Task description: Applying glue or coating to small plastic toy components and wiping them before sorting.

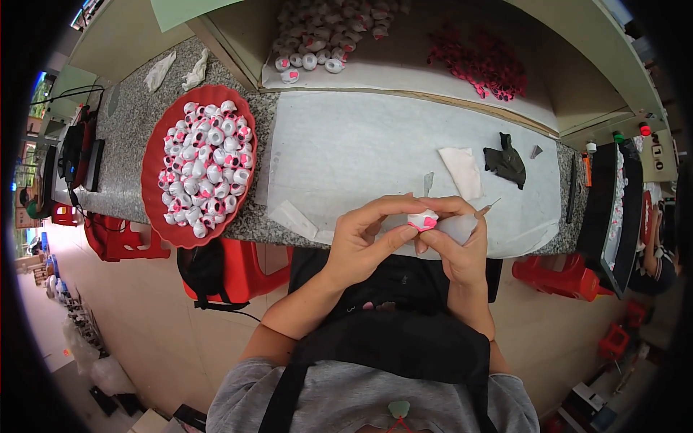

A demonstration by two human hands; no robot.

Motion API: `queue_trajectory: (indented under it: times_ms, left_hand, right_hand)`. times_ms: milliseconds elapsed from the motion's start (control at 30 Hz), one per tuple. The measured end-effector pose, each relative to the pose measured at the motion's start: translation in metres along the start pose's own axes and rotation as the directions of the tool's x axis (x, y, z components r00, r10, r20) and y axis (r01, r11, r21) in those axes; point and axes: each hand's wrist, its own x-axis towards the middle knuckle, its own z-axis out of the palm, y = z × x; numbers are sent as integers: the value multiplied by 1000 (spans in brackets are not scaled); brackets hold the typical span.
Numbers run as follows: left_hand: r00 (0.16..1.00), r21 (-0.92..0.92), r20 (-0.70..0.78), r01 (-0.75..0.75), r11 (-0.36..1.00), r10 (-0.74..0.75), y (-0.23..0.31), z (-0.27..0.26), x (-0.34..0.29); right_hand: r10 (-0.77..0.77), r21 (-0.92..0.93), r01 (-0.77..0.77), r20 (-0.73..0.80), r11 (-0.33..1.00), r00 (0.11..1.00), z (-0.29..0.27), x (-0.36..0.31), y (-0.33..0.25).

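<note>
Forearms: from my end I see the left forearm (303,307) slant in from the near left and the right forearm (471,310) rise more steeply, both passing the black apron (390,353) toward the sheet's near edge.
Left hand (361,238): wrist bent inward, index finger arched over the far side, thumb below it; the two tips pinch the piece from the left.
Right hand (465,252): mirrors it, index finger and thumb closed on the piece from the right, the other fingers curled.
White-and-pink piece (423,219): between both hands' fingertips, raised over the near part of the sheet, a pink patch toward me.
Translucent bottle (458,229): lies against the right hand's fingers, its thin needle tip (491,206) pointing far right; I can't tell how firmly it's gripped.
White sheet (346,144): spread beyond the hands on the speckled counter.
Red basin (150,187): left of the sheet, heaped with similar pieces (209,162).
Scraps: white cloth (462,172) beyond the right hand, crumpled black scrap (507,163) farther right.
Shelf (368,78): at the far side, white pieces (325,32) left, deep-pink bits (485,61) right.
</note>
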Motion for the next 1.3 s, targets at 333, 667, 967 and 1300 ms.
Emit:
queue_trajectory:
  times_ms: [333, 667, 967, 1300]
  left_hand:
    - [994, 79, -9, -107, 991, 108, -3, 5, 1]
    - [988, 109, -26, -150, 983, 154, -9, 3, -4]
    - [980, -71, 73, -180, 981, 185, -12, 2, 4]
    - [970, 149, -120, -191, 970, 209, -20, -5, -14]
  right_hand:
    - [-81, 76, 82, -16, 994, 997, 3, -1, 4]
    - [-76, 157, 78, -16, 984, 997, 7, -3, 10]
    - [3, 92, -16, 146, 996, 989, -6, -2, -7]
    - [-35, 94, 18, 187, 995, 982, 4, -6, -11]
